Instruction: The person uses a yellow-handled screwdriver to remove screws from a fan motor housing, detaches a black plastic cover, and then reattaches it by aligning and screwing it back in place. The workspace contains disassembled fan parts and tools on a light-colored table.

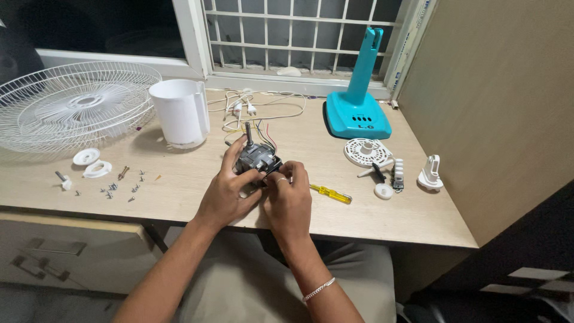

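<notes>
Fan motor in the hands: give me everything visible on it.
The motor is a small grey metal block with a dark shaft pointing up. Coloured wires run from its back toward the white cables by the window. It sits at the desk's middle. The left hand grips its left side; the right hand covers its front right.

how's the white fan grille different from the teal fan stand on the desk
The white fan grille lies flat at the desk's far left corner; the teal fan stand stands upright at the far right, by the window. The grille is an open round wire mesh; the stand is solid plastic, a flat base with a slanted neck. Both lie apart from the hands, which hold the motor.
</notes>
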